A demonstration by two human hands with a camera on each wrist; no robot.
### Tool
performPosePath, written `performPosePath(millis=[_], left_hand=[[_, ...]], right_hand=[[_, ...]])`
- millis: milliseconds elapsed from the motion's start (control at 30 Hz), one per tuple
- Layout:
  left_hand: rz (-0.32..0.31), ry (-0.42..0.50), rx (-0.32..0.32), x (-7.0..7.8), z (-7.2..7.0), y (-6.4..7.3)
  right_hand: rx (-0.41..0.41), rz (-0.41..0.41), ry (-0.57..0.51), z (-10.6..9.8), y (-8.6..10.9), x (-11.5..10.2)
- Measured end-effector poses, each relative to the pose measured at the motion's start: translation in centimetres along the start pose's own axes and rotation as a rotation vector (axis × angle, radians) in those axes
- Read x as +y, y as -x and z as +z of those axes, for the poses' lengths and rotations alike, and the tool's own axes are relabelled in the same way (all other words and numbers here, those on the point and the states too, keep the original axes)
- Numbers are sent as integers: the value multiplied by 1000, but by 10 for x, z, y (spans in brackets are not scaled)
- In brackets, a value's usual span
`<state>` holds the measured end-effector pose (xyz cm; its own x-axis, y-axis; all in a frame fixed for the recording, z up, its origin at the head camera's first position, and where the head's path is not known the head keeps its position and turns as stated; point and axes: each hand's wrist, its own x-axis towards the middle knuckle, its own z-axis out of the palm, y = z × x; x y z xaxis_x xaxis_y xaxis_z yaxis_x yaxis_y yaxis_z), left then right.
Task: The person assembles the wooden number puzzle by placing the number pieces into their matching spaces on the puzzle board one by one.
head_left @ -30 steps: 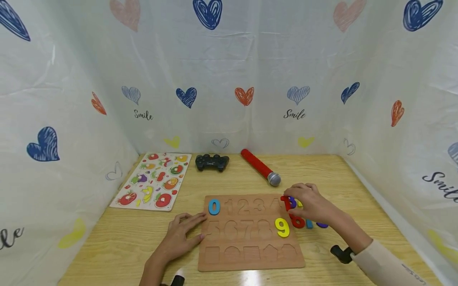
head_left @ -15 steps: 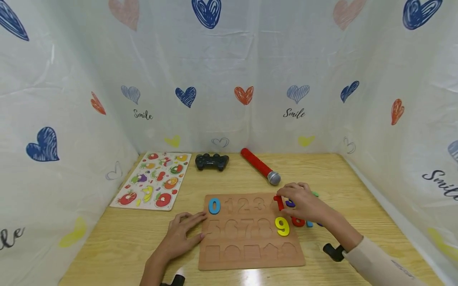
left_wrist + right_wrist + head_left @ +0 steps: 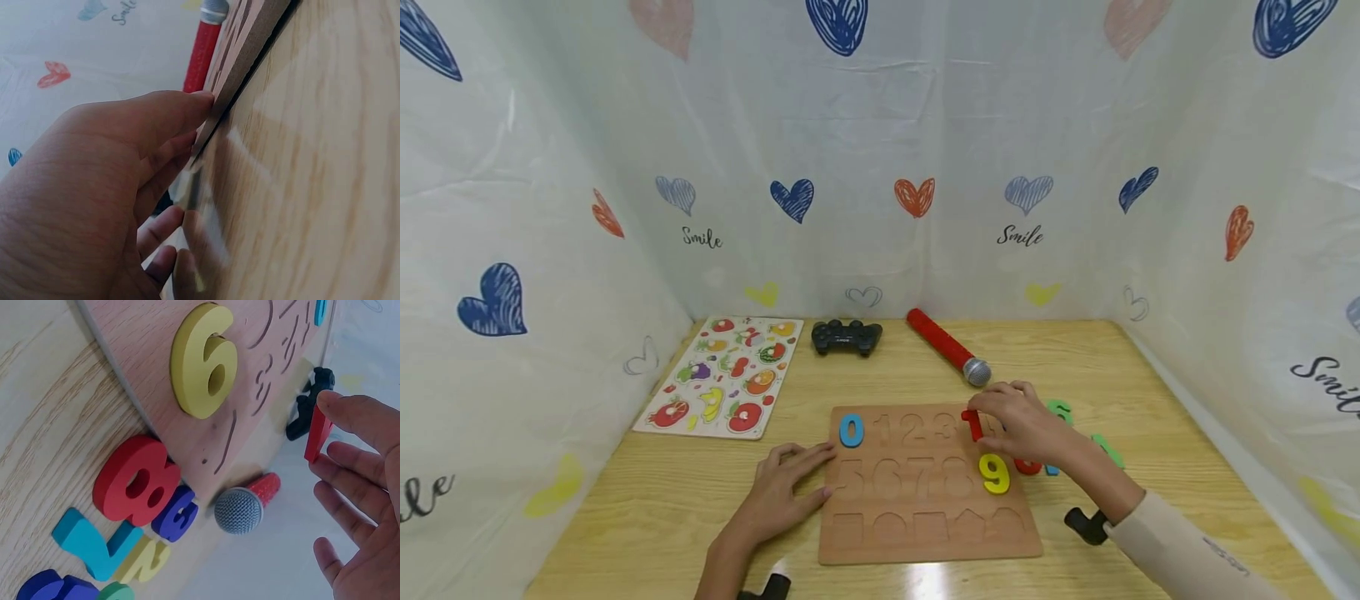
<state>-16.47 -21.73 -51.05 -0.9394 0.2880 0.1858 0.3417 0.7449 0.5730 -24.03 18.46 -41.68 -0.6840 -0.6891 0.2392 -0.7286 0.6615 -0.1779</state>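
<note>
In the head view my right hand (image 3: 1018, 423) pinches a red number 1 (image 3: 973, 425) between thumb and fingertips, over the top row of a wooden number puzzle board (image 3: 895, 503). The right wrist view shows the red piece (image 3: 319, 432) edge-on, with the other fingers spread apart from it. A blue 0 (image 3: 852, 431) lies in the top-left recess and a yellow 9 (image 3: 995, 473) at the right end of the middle row. My left hand (image 3: 781, 492) rests on the table, thumb and fingertips against the board's left edge, holding no piece.
Right of the board lie a red 8 (image 3: 111, 481), a blue 7 (image 3: 94, 550), a purple 3 (image 3: 172, 519), a yellow 2 (image 3: 145, 559) and green pieces (image 3: 1107, 450). Behind are a red microphone (image 3: 942, 340), a black game controller (image 3: 846, 337) and a fruit puzzle board (image 3: 722, 421).
My right hand has carried the red 1 leftward from the loose pieces to over the board's top row, uncovering green pieces behind it. My left hand has stayed at the board's edge.
</note>
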Motion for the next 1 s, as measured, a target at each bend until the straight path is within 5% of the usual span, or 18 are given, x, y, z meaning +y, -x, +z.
performPosePath(millis=[1000], left_hand=[[1, 6, -2, -1, 1, -1]], right_hand=[[10, -54, 12, 22, -32, -18]])
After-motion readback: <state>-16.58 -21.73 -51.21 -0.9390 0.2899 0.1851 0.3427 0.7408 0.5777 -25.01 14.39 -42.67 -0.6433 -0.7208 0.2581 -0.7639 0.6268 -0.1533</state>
